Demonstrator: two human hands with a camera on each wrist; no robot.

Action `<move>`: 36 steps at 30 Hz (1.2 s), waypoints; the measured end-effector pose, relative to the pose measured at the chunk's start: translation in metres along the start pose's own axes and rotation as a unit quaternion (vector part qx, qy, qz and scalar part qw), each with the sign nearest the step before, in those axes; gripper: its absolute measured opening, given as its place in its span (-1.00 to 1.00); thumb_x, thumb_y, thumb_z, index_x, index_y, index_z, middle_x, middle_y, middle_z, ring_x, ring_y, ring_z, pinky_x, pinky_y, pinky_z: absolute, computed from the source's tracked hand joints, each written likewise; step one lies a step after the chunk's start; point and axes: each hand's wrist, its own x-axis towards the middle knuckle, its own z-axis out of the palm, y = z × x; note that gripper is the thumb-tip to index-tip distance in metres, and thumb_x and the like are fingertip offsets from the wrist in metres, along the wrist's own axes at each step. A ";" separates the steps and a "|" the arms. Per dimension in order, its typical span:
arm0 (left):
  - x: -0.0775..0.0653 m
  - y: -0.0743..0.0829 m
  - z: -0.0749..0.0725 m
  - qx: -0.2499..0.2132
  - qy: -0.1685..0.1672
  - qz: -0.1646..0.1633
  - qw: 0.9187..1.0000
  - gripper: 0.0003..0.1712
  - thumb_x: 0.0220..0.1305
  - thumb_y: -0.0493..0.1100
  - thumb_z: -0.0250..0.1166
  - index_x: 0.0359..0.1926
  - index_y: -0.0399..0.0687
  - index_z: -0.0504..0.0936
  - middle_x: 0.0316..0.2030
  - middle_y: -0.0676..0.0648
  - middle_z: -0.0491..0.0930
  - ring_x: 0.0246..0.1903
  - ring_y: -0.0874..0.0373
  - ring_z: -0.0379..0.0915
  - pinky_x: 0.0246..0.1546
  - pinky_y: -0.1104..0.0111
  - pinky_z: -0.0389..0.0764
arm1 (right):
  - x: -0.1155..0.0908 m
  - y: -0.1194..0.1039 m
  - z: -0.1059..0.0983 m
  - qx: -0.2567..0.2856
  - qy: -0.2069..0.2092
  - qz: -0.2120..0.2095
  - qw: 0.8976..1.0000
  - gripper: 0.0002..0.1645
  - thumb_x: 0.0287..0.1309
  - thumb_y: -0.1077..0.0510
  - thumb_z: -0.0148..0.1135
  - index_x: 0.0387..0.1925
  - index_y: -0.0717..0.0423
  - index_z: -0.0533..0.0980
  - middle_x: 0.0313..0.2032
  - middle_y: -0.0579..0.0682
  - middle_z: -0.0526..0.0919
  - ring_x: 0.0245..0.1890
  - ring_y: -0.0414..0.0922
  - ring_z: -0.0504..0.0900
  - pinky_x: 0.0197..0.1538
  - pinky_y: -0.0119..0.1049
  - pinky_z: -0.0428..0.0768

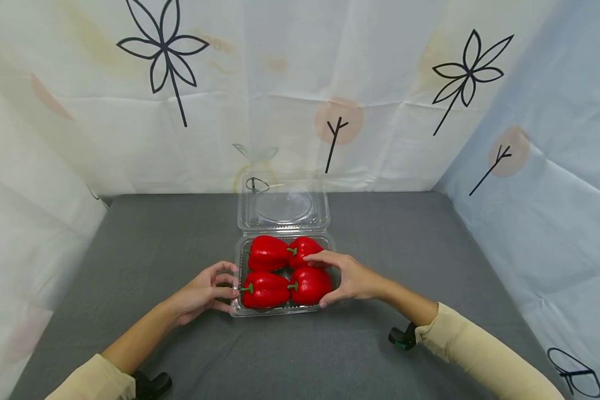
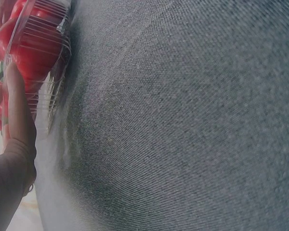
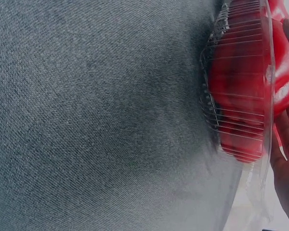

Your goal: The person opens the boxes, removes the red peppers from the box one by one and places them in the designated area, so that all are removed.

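Observation:
Several red bell peppers with green stems sit in two rows in a clear plastic clamshell container (image 1: 280, 314), whose lid (image 1: 283, 206) is raised at the back. My right hand (image 1: 350, 276) grips the front right bell pepper (image 1: 310, 286), thumb at its near side and fingers over its far side. Beside the container, my left hand (image 1: 207, 291) touches the left rim with spread, relaxed fingers. The left wrist view shows one finger (image 2: 20, 106) lying along the ribbed outer wall. Behind the right fingers, the back right bell pepper (image 1: 302, 247) is partly covered.
A grey cloth covers the table (image 1: 180, 233) under the container. White printed fabric (image 1: 380, 66) hangs behind it and along both sides. Each forearm has a black device strapped near the sleeve cuff.

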 end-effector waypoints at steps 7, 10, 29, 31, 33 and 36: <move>-0.001 0.000 0.001 0.000 0.000 0.001 1.000 -0.49 0.33 -0.33 0.26 0.17 -0.22 0.20 -0.19 -0.12 0.46 -0.25 0.02 0.54 -0.20 0.08 0.72 | 0.003 -0.001 0.003 -0.008 -0.009 0.011 1.000 -0.09 -0.07 0.08 0.59 0.33 0.10 0.39 0.20 -0.01 0.46 0.21 0.00 0.40 0.17 -0.07 0.56; -0.001 -0.001 0.000 0.001 0.001 0.000 1.000 -0.48 0.33 -0.32 0.27 0.18 -0.22 0.19 -0.18 -0.12 0.46 -0.24 0.01 0.53 -0.20 0.07 0.72 | 0.003 -0.002 0.005 -0.010 -0.005 0.013 1.000 -0.11 -0.07 0.08 0.58 0.32 0.10 0.41 0.17 -0.02 0.46 0.21 -0.01 0.39 0.18 -0.08 0.55; -0.001 0.000 0.000 0.003 0.000 -0.001 1.000 -0.47 0.33 -0.32 0.25 0.20 -0.22 0.18 -0.18 -0.13 0.47 -0.27 0.02 0.57 -0.20 0.09 0.72 | 0.003 0.001 0.005 -0.017 0.005 0.004 1.000 -0.23 -0.06 0.08 0.59 0.23 0.08 0.51 0.13 -0.03 0.47 0.19 -0.03 0.40 0.17 -0.06 0.55; -0.001 0.000 0.000 0.003 0.000 -0.002 1.000 -0.47 0.34 -0.31 0.25 0.20 -0.22 0.18 -0.18 -0.12 0.47 -0.27 0.02 0.56 -0.19 0.09 0.72 | 0.003 0.001 0.005 -0.015 0.004 0.005 1.000 -0.23 -0.06 0.07 0.59 0.23 0.07 0.51 0.13 -0.03 0.47 0.19 -0.02 0.40 0.17 -0.06 0.56; -0.001 0.000 0.000 0.001 0.000 -0.004 1.000 -0.47 0.34 -0.31 0.26 0.20 -0.22 0.18 -0.18 -0.12 0.47 -0.26 0.02 0.56 -0.19 0.09 0.72 | 0.003 0.001 0.005 -0.013 0.003 0.007 1.000 -0.23 -0.06 0.07 0.59 0.23 0.07 0.51 0.13 -0.04 0.47 0.19 -0.02 0.40 0.16 -0.06 0.56; -0.001 0.000 0.000 0.000 0.000 -0.005 1.000 -0.46 0.34 -0.31 0.26 0.20 -0.22 0.18 -0.18 -0.12 0.47 -0.25 0.02 0.55 -0.18 0.09 0.72 | 0.004 0.001 0.005 -0.013 0.002 0.011 1.000 -0.23 -0.07 0.06 0.59 0.23 0.06 0.52 0.13 -0.04 0.47 0.19 -0.02 0.40 0.16 -0.07 0.56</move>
